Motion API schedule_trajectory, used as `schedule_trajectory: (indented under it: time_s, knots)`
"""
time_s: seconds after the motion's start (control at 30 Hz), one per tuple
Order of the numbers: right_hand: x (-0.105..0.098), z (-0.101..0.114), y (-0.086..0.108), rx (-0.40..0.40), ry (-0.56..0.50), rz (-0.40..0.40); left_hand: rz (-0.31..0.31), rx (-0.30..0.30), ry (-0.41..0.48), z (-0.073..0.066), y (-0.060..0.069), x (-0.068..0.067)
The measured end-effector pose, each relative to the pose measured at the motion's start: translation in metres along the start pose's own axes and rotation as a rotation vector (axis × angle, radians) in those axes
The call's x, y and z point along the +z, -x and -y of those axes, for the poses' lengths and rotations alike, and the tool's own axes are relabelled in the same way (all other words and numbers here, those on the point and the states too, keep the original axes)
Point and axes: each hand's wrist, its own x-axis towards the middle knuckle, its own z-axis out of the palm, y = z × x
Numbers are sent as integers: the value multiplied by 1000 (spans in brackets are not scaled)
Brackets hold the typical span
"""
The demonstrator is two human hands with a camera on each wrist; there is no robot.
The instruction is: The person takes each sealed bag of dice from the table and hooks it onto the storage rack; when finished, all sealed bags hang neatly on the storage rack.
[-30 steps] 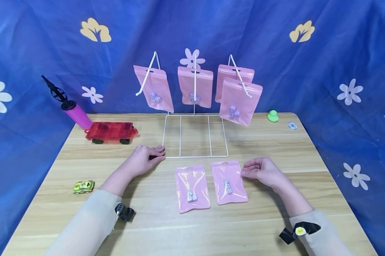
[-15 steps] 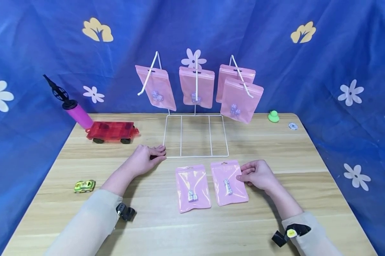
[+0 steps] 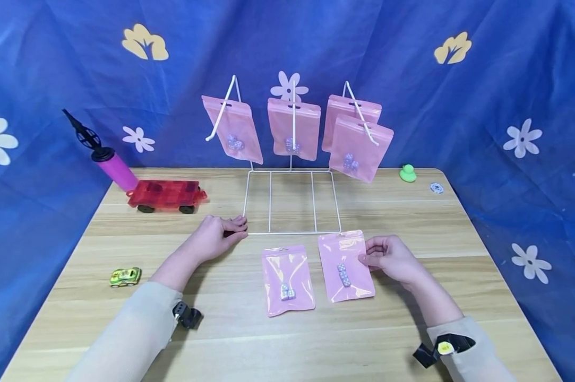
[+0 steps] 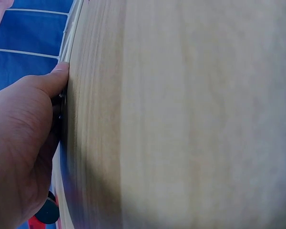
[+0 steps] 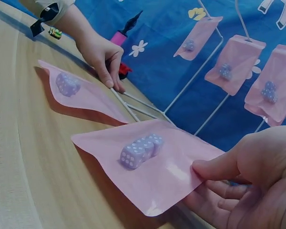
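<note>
My right hand (image 3: 393, 260) pinches the right edge of a pink zip bag (image 3: 337, 260) with dice in it; in the right wrist view, the thumb lies on top of this bag (image 5: 176, 167) and fingers are beneath. Left of it, a second pink bag (image 3: 287, 270) with dice lies on the table. At the near left corner of the white wire rack's base (image 3: 292, 233), my left hand (image 3: 213, 239) holds the wire, its thumb against it in the left wrist view (image 4: 24, 129). Several pink bags (image 3: 294, 127) hang on the rack's three prongs.
A red toy wagon (image 3: 165, 194) and a pink and black pump (image 3: 115, 167) stand at the back left, a green toy car (image 3: 125, 277) nearer. At the back right are a green duck (image 3: 408, 173) and a round chip (image 3: 437, 188). Blue cloth hangs behind.
My right hand first reached further over the bag's edge and took hold of it. The bag has since shifted slightly up and right, its top edge raised. The left hand has stayed at the rack corner.
</note>
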Motion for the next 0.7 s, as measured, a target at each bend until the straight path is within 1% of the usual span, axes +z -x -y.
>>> schedule_trajectory:
  time_s: [0.13,0.27,0.4,0.53,0.7]
  knots:
    - [0,3,2,-64,56,19,0,-2,0,-1,0,-1]
    - [1,8,5,-156,112,49,2,0,-7,0,0,-1]
    - [2,16,9,-241,141,69,3,5,-14,0,0,-1]
    - [2,29,12,-292,152,62,5,12,-17,0,0,-1]
    - [-2,50,15,-326,152,15,1,10,-15,0,0,-1]
